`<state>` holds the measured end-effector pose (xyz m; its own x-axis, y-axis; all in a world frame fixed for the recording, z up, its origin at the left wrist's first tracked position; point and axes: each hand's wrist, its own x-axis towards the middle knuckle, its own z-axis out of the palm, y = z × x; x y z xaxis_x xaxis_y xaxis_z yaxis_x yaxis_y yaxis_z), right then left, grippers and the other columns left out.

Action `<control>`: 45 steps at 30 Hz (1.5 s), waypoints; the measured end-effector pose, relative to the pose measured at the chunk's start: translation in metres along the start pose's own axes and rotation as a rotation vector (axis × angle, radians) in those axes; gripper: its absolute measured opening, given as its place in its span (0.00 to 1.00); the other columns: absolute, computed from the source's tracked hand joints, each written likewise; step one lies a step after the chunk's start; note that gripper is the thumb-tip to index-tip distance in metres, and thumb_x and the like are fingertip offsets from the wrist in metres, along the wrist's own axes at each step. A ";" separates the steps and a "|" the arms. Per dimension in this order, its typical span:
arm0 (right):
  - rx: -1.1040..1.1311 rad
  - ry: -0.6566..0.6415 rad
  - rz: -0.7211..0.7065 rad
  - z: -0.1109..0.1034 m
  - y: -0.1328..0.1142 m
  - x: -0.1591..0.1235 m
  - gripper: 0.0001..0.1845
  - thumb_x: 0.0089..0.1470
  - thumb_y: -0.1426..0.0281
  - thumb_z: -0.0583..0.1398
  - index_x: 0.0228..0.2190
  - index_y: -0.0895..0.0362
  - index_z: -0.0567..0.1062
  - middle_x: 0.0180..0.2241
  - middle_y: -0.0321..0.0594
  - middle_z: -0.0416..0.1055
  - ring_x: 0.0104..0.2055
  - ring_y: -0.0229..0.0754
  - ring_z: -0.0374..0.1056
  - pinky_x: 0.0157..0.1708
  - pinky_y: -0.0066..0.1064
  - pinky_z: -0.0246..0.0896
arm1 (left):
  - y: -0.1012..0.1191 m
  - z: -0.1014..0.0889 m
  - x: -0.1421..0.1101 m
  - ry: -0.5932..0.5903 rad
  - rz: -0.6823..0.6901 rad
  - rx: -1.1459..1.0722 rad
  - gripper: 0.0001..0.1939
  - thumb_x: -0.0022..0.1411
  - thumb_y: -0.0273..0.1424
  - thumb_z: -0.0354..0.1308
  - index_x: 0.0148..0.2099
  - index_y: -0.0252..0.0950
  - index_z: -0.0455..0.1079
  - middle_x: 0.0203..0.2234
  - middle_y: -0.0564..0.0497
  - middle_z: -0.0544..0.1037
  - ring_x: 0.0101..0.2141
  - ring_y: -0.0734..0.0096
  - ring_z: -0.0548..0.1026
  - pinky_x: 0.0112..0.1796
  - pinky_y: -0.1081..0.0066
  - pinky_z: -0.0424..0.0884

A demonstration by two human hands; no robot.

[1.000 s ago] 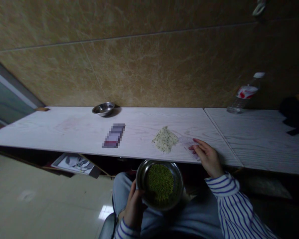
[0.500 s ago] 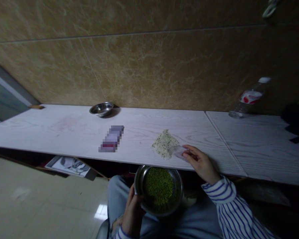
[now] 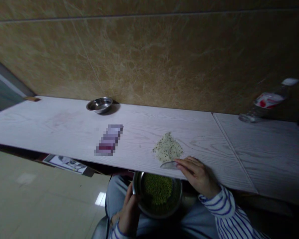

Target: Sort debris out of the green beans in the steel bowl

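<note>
Between both hands [image 3: 196, 175], steel bowl [image 3: 178, 196], speckled pile [image 3: 168, 148] beyond

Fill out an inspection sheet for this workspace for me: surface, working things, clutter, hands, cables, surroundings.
Surface: pale wood-grain tabletop, with a seam toward the right.
Working things: pile of whitish grains with dark bits on the tabletop; large metal bowl below its front edge, holding small green beans.
Clutter: small metal bowl at the back, pixelated flat object, clear bottle with a white cap.
Hands: left hand grips the large metal bowl; right hand pinches a clear plastic piece by the pile's near edge.
Cables: nothing seen.
Surroundings: marbled wall, shiny floor, box under the tabletop; dim light.
</note>
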<state>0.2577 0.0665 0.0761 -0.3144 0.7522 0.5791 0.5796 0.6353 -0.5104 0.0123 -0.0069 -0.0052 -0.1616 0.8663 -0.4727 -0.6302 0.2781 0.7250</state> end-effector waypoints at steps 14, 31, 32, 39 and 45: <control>-0.119 -0.123 0.015 0.005 0.016 0.022 0.15 0.61 0.76 0.58 0.48 0.52 0.77 0.36 0.38 0.80 0.37 0.41 0.73 0.38 0.36 0.65 | 0.008 0.012 0.004 -0.001 -0.079 -0.069 0.26 0.49 0.29 0.62 0.53 0.43 0.75 0.48 0.47 0.80 0.55 0.48 0.70 0.55 0.54 0.63; -0.066 0.048 0.124 0.013 0.028 0.037 0.15 0.61 0.74 0.57 0.46 0.51 0.78 0.39 0.41 0.80 0.39 0.43 0.74 0.41 0.36 0.70 | -0.005 0.005 0.006 -0.010 -0.048 -0.060 0.26 0.48 0.27 0.62 0.52 0.44 0.77 0.52 0.49 0.78 0.61 0.51 0.63 0.61 0.55 0.55; -0.061 0.071 0.159 0.013 0.028 0.035 0.15 0.60 0.73 0.57 0.47 0.51 0.78 0.39 0.41 0.80 0.40 0.43 0.74 0.41 0.37 0.70 | -0.006 0.004 0.007 -0.013 -0.063 -0.064 0.26 0.47 0.27 0.62 0.52 0.44 0.76 0.52 0.49 0.78 0.61 0.50 0.64 0.61 0.55 0.56; 0.030 0.244 0.448 0.019 0.040 0.022 0.17 0.58 0.66 0.59 0.48 0.53 0.76 0.38 0.42 0.79 0.38 0.44 0.75 0.39 0.37 0.71 | -0.008 0.007 0.003 0.030 -0.093 -0.060 0.25 0.48 0.29 0.62 0.51 0.45 0.77 0.53 0.48 0.77 0.61 0.48 0.63 0.60 0.54 0.55; 0.157 0.331 0.594 0.019 0.045 0.020 0.20 0.56 0.64 0.60 0.49 0.56 0.73 0.34 0.44 0.78 0.36 0.45 0.74 0.35 0.37 0.70 | -0.006 0.010 0.003 0.031 -0.096 -0.047 0.25 0.47 0.31 0.63 0.51 0.45 0.77 0.52 0.48 0.78 0.60 0.49 0.64 0.58 0.56 0.59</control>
<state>0.2633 0.1135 0.0530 0.2825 0.9029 0.3241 0.4591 0.1694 -0.8721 0.0229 -0.0022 -0.0057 -0.1219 0.8231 -0.5547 -0.6783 0.3389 0.6519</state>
